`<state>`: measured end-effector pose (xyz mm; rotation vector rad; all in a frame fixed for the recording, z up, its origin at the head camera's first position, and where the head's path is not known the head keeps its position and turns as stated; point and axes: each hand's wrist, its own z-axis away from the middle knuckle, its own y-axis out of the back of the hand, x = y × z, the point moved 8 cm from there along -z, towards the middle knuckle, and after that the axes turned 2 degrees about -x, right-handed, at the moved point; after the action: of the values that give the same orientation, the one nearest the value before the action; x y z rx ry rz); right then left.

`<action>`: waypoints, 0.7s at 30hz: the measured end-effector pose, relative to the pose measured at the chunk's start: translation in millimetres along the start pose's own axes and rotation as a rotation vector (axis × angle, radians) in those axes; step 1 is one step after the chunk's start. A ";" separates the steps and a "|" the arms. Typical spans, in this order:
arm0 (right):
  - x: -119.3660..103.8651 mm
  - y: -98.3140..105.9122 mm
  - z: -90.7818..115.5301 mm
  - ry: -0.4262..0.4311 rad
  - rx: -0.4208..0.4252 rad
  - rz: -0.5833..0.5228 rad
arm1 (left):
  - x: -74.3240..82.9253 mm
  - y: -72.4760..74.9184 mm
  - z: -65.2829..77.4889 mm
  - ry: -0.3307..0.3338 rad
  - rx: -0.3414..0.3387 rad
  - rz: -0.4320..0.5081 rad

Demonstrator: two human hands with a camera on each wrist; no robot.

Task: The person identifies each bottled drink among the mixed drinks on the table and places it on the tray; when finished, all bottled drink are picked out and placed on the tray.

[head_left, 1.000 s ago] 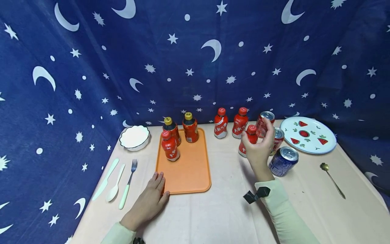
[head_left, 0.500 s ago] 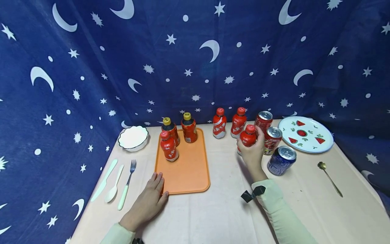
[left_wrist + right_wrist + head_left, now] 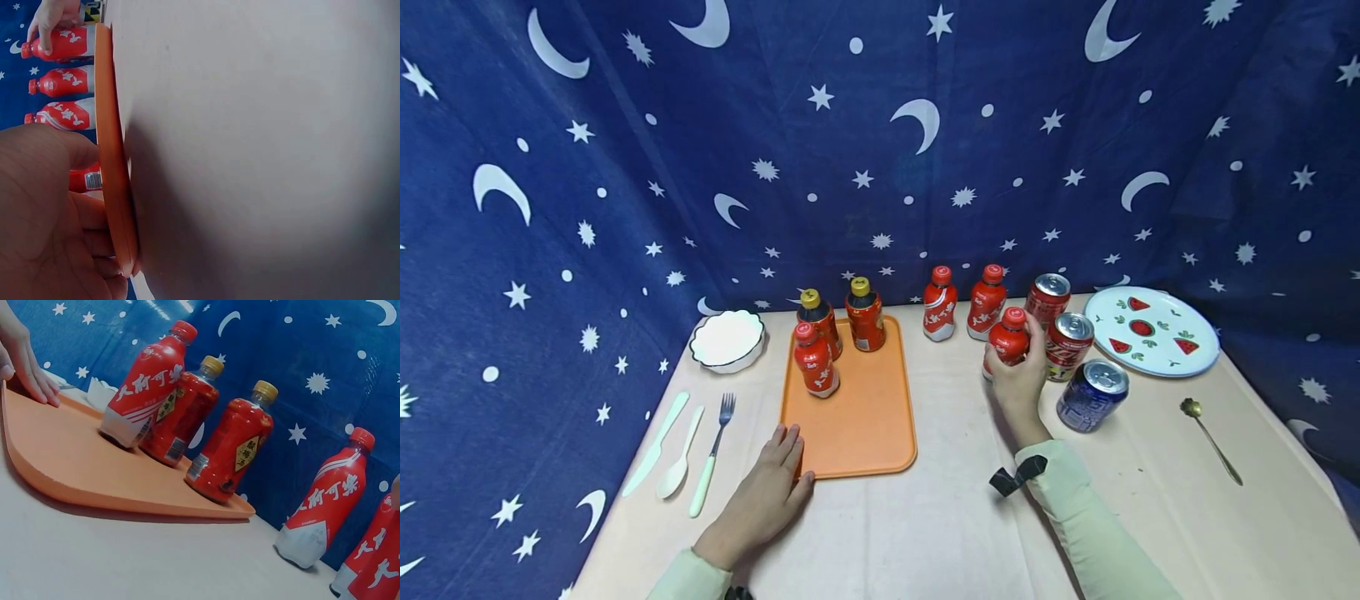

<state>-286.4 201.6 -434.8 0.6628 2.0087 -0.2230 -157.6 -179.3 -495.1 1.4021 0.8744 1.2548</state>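
In the head view my right hand [image 3: 1021, 390] grips a red bottle [image 3: 1008, 340] with a red cap, thumb on its left and fingers round its right side. The left wrist view also shows that bottle [image 3: 70, 42] upright in the grasp. My left hand [image 3: 766, 490] rests with straight fingers on the near left corner of the orange tray [image 3: 865, 442]. On the tray stand a red-capped bottle [image 3: 816, 362] and two yellow-capped bottles, one at the back [image 3: 866, 317] and one partly hidden [image 3: 822, 318].
Two more red-capped bottles [image 3: 940, 304] stand behind the gripped one. Two red cans [image 3: 1070, 346] and a blue can [image 3: 1092, 398] are close on its right. Further right lie a plate [image 3: 1180, 321] and a spoon [image 3: 1210, 440]. Left are a bowl [image 3: 727, 340], knife, white spoon and fork [image 3: 715, 454].
My right hand, earlier spread around the red bottle, has closed on it and shifted slightly left. My left hand has stayed on the tray corner.
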 end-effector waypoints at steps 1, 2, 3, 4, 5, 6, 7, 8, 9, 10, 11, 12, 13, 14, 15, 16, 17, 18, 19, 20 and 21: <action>0.5 -0.8 0.4 -0.004 -0.002 0.003 | -0.3 0.3 0.1 0.002 0.000 0.002; 0.6 -1.8 0.8 -0.008 -0.005 0.012 | -0.6 0.4 0.1 0.002 -0.001 0.003; 0.8 -2.6 1.1 -0.014 -0.008 0.018 | -0.8 0.7 0.2 0.003 -0.001 0.006; 0.6 -3.2 1.2 -0.018 -0.012 0.031 | -1.3 0.4 0.1 0.005 -0.002 0.005; 0.5 -3.5 1.1 -0.019 -0.011 0.031 | -1.5 0.4 0.0 0.006 -0.003 0.006; 0.8 -3.8 0.9 -0.027 -0.011 0.030 | -1.7 0.5 -0.1 0.007 -0.004 0.006; 1.3 -3.9 0.8 -0.035 -0.010 0.029 | -1.8 0.5 0.0 0.008 -0.004 0.007; 1.8 -4.1 0.6 -0.043 -0.009 0.027 | -2.2 0.0 0.0 0.007 -0.006 0.005; 2.3 -4.2 0.5 -0.049 -0.008 0.017 | -2.3 0.1 0.1 0.007 -0.004 0.003; 2.4 -4.2 0.4 -0.054 -0.005 0.006 | -2.5 -0.1 0.1 0.007 -0.005 0.001; 2.3 -4.3 0.3 -0.056 -0.001 -0.009 | -2.4 -0.3 0.1 0.004 -0.005 0.000; 2.2 -5.0 0.1 -0.060 -0.002 -0.020 | -2.4 -0.4 0.0 0.003 -0.005 0.000; 0.8 -5.9 0.1 -0.061 -0.005 -0.033 | -2.2 -0.3 0.0 0.001 -0.004 0.000; -0.9 -7.2 0.1 -0.063 -0.010 -0.046 | -2.2 -0.4 -0.1 0.000 -0.003 -0.001; -3.6 -8.8 0.1 -0.062 -0.017 -0.062 | -2.0 -0.2 -0.3 0.000 -0.004 0.000; -6.4 -11.2 0.0 -0.066 -0.027 -0.077 | -2.0 -0.5 -0.5 0.000 -0.006 0.003; -9.9 -13.8 0.0 -0.071 -0.041 -0.090 | -1.9 -0.5 -0.6 0.000 -0.006 0.005; -14.4 -17.0 0.3 -0.072 -0.058 -0.104 | -1.8 -0.3 -0.7 0.002 -0.008 0.007; -20.3 -20.3 0.9 -0.074 -0.075 -0.117 | -1.8 -0.2 -0.8 0.003 -0.007 0.009; -28.3 -23.8 1.8 -0.073 -0.091 -0.119 | -1.9 -0.3 -0.8 0.003 -0.008 0.009; -37.0 -27.4 3.1 -0.067 -0.107 -0.124 | -1.8 -0.1 -0.8 0.002 -0.008 0.012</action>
<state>-284.8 164.1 -407.9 0.4582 1.9841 -0.2077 -158.8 -180.8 -495.6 1.4021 0.8626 1.2674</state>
